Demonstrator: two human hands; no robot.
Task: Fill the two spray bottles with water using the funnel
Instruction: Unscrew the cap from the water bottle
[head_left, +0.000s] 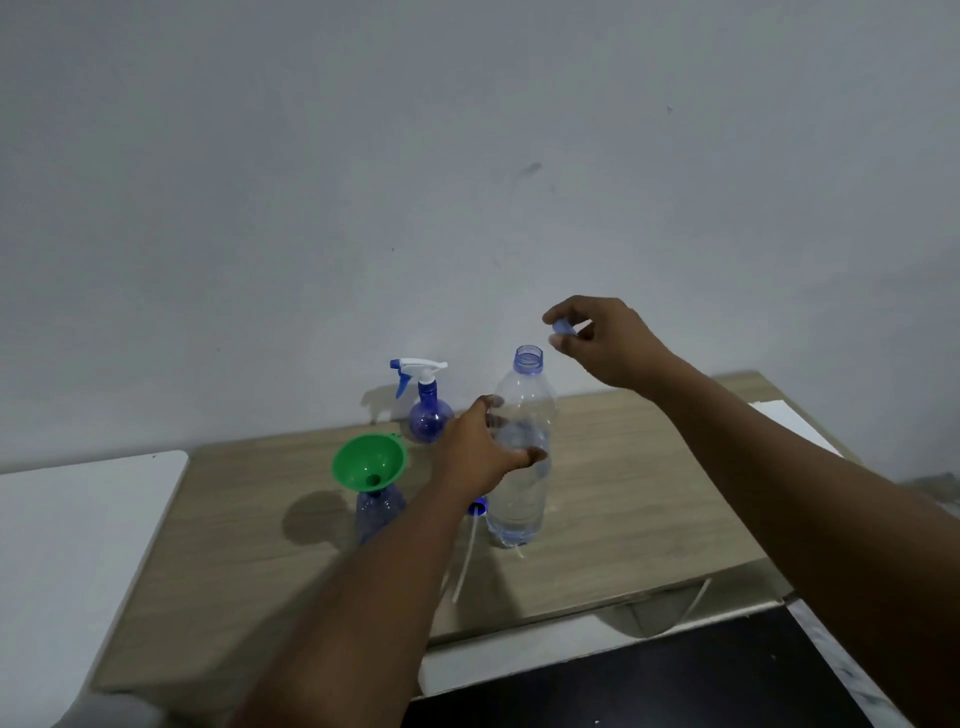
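Observation:
A tall clear water bottle (519, 499) stands upright on the wooden board (623, 493), its mouth uncapped. My left hand (475, 449) grips its middle from the left. My right hand (605, 340) hovers just above and right of the mouth, pinching the bottle's small blue cap (562, 327). A green funnel (370, 462) sits in the neck of a blue spray bottle (376, 514) to the left. That bottle's removed spray head (478, 506) lies beside the water bottle, its white tube pointing toward me. A second blue spray bottle (430, 415) with its white trigger head on stands by the wall.
The wooden board lies across a white surface (78, 545) that shows at the left. A dark floor or surface (675, 686) is below the board's front edge. A plain grey wall (467, 182) rises right behind the bottles.

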